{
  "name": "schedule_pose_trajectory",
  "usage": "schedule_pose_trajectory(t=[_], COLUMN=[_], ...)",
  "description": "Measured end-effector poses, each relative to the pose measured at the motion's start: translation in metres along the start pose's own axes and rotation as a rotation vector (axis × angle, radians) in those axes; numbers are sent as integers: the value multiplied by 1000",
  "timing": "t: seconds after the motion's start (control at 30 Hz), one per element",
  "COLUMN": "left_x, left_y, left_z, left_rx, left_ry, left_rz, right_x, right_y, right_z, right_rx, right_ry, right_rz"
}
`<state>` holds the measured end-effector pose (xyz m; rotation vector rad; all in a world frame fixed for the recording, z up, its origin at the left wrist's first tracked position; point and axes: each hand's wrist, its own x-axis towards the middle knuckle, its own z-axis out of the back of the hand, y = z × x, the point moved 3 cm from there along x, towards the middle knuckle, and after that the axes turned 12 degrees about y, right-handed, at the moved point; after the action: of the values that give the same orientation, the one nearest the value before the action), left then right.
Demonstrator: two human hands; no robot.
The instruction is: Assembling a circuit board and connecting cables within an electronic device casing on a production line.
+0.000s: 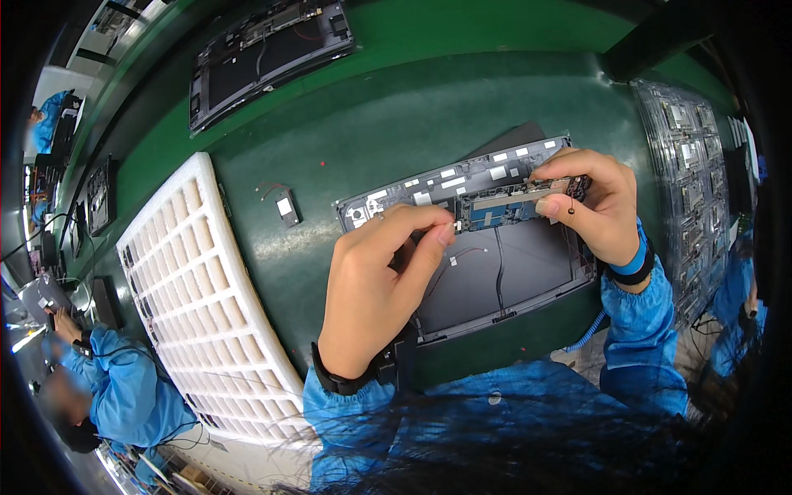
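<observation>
My right hand (601, 198) grips a narrow circuit board (495, 214) by its right end, thumb in front and fingers behind. The board is tilted over a grey laptop chassis (470, 289), with its blue patches showing. Beside the board's left end, the thumb and forefinger of my left hand (375, 272) are pinched together. A small white bit shows at those fingertips; whether they hold the board's edge or a connector is unclear. Thin cables (500, 268) lie inside the chassis, and white labels line its far strip.
A small black speaker-like part (286, 208) with a red wire lies left of the chassis. Farther left is a white foam tray (206, 216) with many pockets. Another open chassis (268, 62) sits at the far left. Clear trays of boards (685, 157) stand right. A co-worker (132, 388) is at left.
</observation>
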<state>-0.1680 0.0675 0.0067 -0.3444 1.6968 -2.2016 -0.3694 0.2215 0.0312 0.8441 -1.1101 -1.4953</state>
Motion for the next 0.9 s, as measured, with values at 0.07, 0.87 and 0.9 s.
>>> schedule_pose_trajectory(t=[0.07,0.87,0.9], left_x=[0,2,2], left_y=[-3,-2,-3], left_z=[1,-3,-3], left_rx=[-1,148,139], left_ry=[-1,19,26], left_rz=[-8,48,60], right_x=[0,-2,-2], right_y=[1,3,2], right_z=[1,-5,-5], right_rx=[-5,31,31], right_ry=[0,-23,-24], right_rz=[17,-127,-129])
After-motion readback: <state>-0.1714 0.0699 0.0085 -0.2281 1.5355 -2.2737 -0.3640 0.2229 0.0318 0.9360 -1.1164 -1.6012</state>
